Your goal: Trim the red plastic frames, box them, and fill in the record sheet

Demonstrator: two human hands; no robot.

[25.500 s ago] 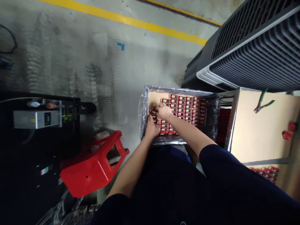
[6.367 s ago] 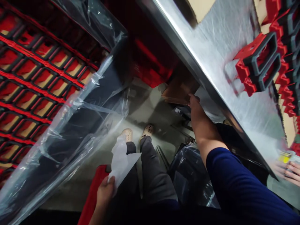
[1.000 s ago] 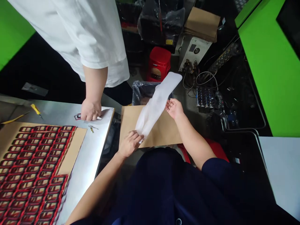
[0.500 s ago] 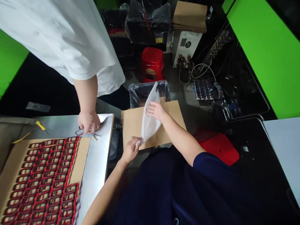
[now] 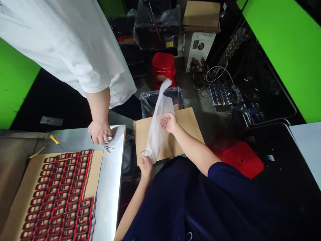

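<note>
A thin, white translucent sheet (image 5: 156,134) hangs in front of me, its upper end curling over. My left hand (image 5: 145,164) pinches the sheet's lower corner. My right hand (image 5: 169,123) has its fingers stretched out, palm turned toward the sheet at its right side; whether it touches the sheet I cannot tell. Beneath both hands lies a flat brown cardboard piece (image 5: 189,129), over the near edge of a bin lined with clear plastic (image 5: 147,102).
A co-worker's hand (image 5: 99,132) rests on the metal table (image 5: 110,180) at left. There, cardboard (image 5: 93,174) carries rows of red-and-black pieces (image 5: 60,197), near a yellow-handled tool (image 5: 54,140). Red stools (image 5: 164,65) stand beyond the bin and at my right.
The white sheet has gone from spread flat to narrower and folded over at its top. My right hand has turned its palm upward. The co-worker's hand shifted slightly on the table.
</note>
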